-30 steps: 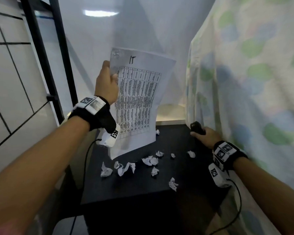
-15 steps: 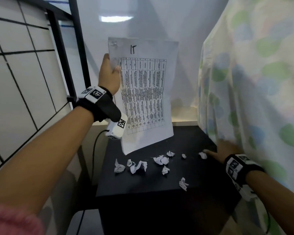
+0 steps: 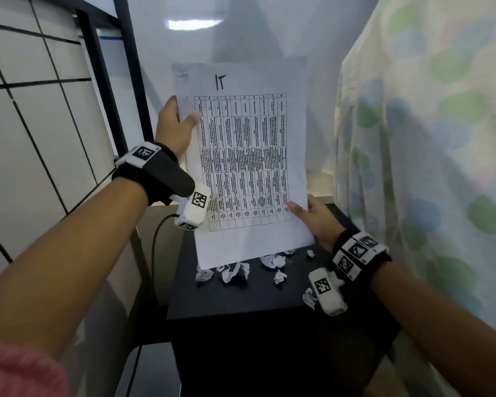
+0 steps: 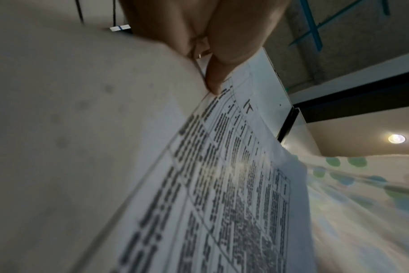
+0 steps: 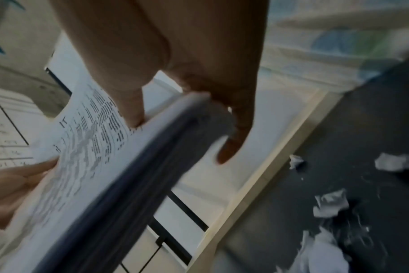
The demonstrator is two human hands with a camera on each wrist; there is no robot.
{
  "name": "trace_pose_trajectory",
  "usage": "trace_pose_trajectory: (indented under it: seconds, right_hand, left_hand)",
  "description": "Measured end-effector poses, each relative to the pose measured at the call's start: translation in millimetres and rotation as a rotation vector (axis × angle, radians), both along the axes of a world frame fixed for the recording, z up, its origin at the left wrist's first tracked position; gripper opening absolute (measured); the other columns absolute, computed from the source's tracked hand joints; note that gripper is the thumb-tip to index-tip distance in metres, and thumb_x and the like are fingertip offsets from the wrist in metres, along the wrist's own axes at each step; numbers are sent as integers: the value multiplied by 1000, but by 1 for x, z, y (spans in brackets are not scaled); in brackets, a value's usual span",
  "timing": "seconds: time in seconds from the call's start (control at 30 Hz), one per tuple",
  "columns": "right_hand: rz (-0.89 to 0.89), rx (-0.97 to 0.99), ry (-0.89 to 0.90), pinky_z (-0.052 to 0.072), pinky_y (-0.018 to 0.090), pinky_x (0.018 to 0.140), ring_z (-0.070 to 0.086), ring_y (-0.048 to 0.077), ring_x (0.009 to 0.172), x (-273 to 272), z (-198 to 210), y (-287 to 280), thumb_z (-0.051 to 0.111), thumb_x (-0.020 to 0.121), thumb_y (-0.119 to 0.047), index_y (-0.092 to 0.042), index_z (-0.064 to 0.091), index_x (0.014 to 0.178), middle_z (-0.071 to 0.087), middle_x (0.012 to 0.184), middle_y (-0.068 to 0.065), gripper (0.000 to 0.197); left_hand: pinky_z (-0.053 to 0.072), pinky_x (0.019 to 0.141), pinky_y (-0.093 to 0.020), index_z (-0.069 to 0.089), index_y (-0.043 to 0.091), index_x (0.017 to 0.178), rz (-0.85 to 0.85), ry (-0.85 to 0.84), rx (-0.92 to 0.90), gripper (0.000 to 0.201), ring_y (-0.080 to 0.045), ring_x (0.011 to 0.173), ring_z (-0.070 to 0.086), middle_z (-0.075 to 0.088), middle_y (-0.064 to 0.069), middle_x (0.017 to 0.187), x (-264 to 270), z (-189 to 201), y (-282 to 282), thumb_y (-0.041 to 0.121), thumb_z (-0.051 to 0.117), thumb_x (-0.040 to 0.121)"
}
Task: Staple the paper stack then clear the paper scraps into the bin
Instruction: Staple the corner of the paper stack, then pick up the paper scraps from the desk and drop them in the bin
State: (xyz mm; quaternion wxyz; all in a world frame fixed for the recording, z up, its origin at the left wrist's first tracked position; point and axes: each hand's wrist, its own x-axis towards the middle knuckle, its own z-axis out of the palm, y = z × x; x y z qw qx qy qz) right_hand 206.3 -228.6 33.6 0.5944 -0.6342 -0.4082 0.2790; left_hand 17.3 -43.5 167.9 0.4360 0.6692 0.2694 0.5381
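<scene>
I hold a white paper stack upright above the black table; its top sheet carries a printed grid and a handwritten mark. My left hand pinches its upper left edge, thumb on the front; the left wrist view shows that thumb pressing the printed paper stack. My right hand pinches the lower right edge, thumb in front, fingers behind, as the right wrist view shows with the paper stack. Several crumpled paper scraps lie on the table below. No stapler or bin is in view.
A flowered curtain hangs close along the right. A black metal frame and a tiled wall stand on the left. More scraps lie on the dark table top near my right hand. A cable hangs from the left wrist.
My right hand left the black object at the table's right side and rose to take the stack's lower right edge. The left hand turned the stack upright, facing me.
</scene>
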Motion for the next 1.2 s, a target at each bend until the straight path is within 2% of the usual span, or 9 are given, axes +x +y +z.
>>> trace_pose_trajectory:
  seconds: [0.2,0.43,0.6,0.7,0.83,0.93,1.07,1.13,1.2]
  right_hand:
    - [-8,121,195,60,30,72,64,21,91,2,10,-4,43,97,-13,-12,54,114,63,113,11,20]
    - [-132,249,216,56,31,81,64,20,92,-3,18,2,44,97,-9,-2,50,128,62,114,10,32]
    - [7,-110,-215,55,10,58,62,7,81,-8,5,-16,55,93,-21,-5,49,127,61,118,7,39]
    - [172,-438,-518,52,18,66,61,10,81,-3,-18,-43,66,82,-40,-17,54,113,63,99,-3,41]
    - [305,-658,-873,35,1,67,45,6,89,0,-56,-75,75,74,-28,-18,61,113,36,83,-21,43]
    - [354,-725,-912,33,6,65,45,4,74,0,-69,-73,70,76,-11,-18,66,108,36,78,-20,34]
    - [333,-792,-775,41,4,59,58,2,65,8,-64,-45,67,80,-10,-31,67,75,65,80,-2,21]
    - [274,-813,-810,47,13,68,67,19,87,10,-60,-27,62,84,-12,-21,72,89,70,96,7,15]
    - [207,-819,-926,49,24,85,62,26,105,3,-56,-10,53,87,-13,-14,69,105,66,113,10,24]
  left_hand:
    - [44,105,-48,49,-2,129,-86,-19,-100,38,-31,120,57,57,-17,131,-2,-24,-18,13,54,94]
    - [41,107,-48,45,10,135,-169,269,-202,43,-26,123,54,55,-9,136,-12,-102,-64,22,52,94]
    - [42,107,-44,43,10,137,-78,275,-294,39,-26,123,53,55,-8,135,-27,-124,-57,12,44,98]
    - [45,100,-41,43,6,136,-55,310,-301,38,-29,118,55,55,-12,134,-39,-135,-47,10,44,98]
    - [45,95,-37,44,4,136,-15,309,-343,39,-24,111,56,55,-15,132,-54,-155,-43,9,45,97]
    - [45,99,-41,44,3,136,0,240,-429,40,-30,118,55,54,-16,134,-62,-169,-42,9,46,97]
    - [42,104,-45,42,0,136,3,159,-560,40,-34,120,54,52,-19,137,-71,-183,-40,8,46,97]
    - [58,82,-38,42,0,134,3,135,-608,39,-31,96,60,54,-18,132,-75,-190,-38,9,47,97]
    - [52,42,-17,42,-1,133,17,125,-633,38,-20,72,54,55,-16,121,-79,-193,-36,10,47,97]
